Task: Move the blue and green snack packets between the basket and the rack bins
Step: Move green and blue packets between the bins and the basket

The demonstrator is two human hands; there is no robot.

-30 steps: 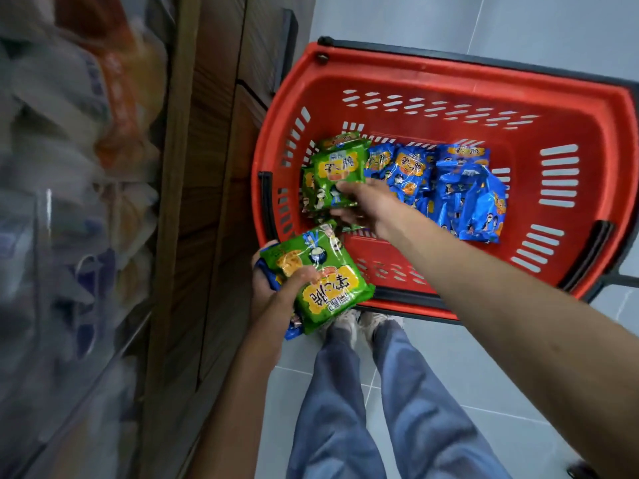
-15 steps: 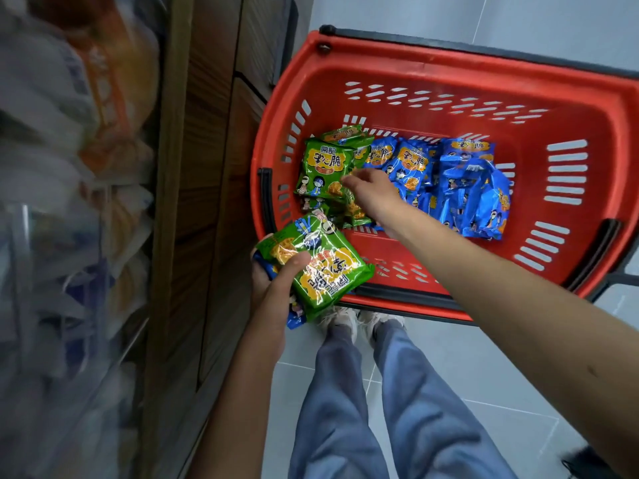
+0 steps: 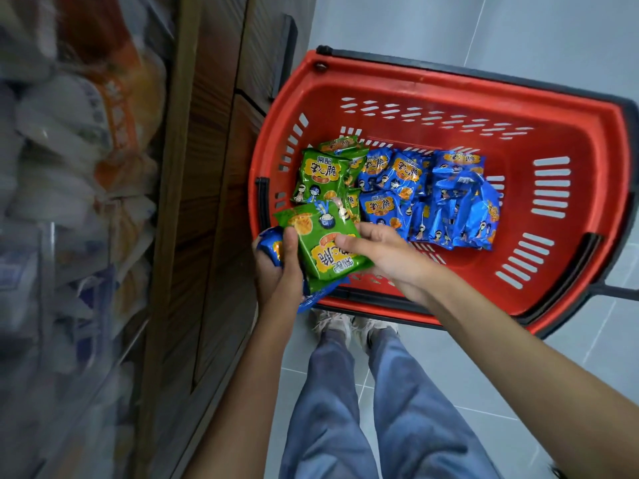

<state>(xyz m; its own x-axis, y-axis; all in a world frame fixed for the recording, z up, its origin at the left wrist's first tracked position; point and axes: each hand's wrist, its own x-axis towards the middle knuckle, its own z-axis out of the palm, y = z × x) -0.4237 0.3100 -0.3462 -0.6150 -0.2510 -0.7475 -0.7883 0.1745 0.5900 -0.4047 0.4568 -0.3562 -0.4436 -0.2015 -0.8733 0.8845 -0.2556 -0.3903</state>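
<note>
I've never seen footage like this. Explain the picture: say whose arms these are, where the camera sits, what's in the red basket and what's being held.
There is no machine here. A person works with bare hands, and the one camera is worn on their head, looking down, so you see their own arms and legs.

The red basket sits in front of them, beside a wooden cabinet. Inside it lie green packets on the left and a bigger heap of blue packets on the right.

The left hand grips a small stack: a green packet on top and a blue packet beneath. The right hand appears to pinch that green packet's right edge, thumb on top.

At far left is the rack, too blurred to describe.
</note>
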